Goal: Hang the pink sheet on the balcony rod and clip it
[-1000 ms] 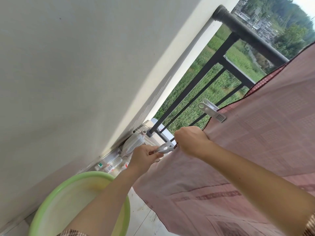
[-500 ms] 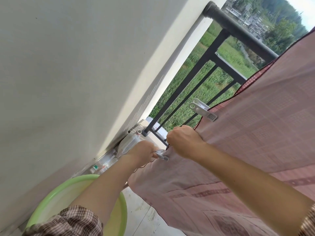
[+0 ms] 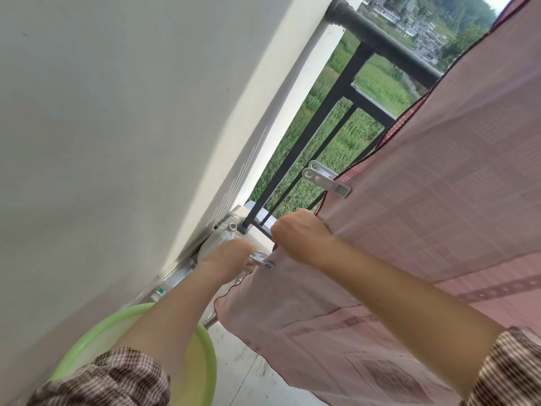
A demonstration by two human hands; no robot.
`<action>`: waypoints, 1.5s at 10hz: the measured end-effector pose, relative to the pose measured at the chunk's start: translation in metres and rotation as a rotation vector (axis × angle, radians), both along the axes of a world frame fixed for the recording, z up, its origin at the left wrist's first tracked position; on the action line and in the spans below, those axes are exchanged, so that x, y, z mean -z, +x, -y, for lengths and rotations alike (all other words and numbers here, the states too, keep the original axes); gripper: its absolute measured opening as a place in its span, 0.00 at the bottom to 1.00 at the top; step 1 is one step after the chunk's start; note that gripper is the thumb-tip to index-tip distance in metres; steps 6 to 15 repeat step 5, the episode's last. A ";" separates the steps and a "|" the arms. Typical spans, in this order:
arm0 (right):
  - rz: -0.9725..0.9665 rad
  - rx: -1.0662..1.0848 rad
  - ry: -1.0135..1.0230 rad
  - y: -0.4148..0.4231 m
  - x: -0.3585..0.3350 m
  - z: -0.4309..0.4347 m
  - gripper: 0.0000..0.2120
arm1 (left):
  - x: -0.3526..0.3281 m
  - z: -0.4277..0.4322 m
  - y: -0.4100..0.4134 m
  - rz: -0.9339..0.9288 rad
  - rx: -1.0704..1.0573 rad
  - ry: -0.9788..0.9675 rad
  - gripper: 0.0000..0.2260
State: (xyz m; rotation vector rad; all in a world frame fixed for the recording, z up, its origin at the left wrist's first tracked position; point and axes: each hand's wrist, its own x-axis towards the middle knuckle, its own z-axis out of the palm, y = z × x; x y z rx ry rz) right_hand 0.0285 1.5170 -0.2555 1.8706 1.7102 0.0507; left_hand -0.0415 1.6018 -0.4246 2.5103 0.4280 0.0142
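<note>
The pink sheet (image 3: 424, 206) hangs over the dark balcony rod (image 3: 380, 42) and fills the right side of the view. A white clip (image 3: 328, 180) sits clamped on the sheet's left edge. Below it, my right hand (image 3: 298, 235) is fisted around that same edge. My left hand (image 3: 231, 256) pinches a second grey-white clip (image 3: 262, 260) whose jaws touch the sheet's edge just under my right hand.
A white wall (image 3: 117, 127) runs along the left. Black railing bars (image 3: 319, 133) stand behind the sheet's edge. A green basin (image 3: 205, 356) sits on the floor at bottom left, with plastic bottles (image 3: 175, 282) lying along the wall base.
The view has tilted and shifted. My left hand has brought the second clip rightward onto the sheet's edge, under my right hand, which keeps its grip.
</note>
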 end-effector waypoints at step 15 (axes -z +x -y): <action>-0.200 -0.102 0.136 -0.008 0.005 0.018 0.08 | -0.012 0.013 -0.032 0.135 -0.270 -0.166 0.22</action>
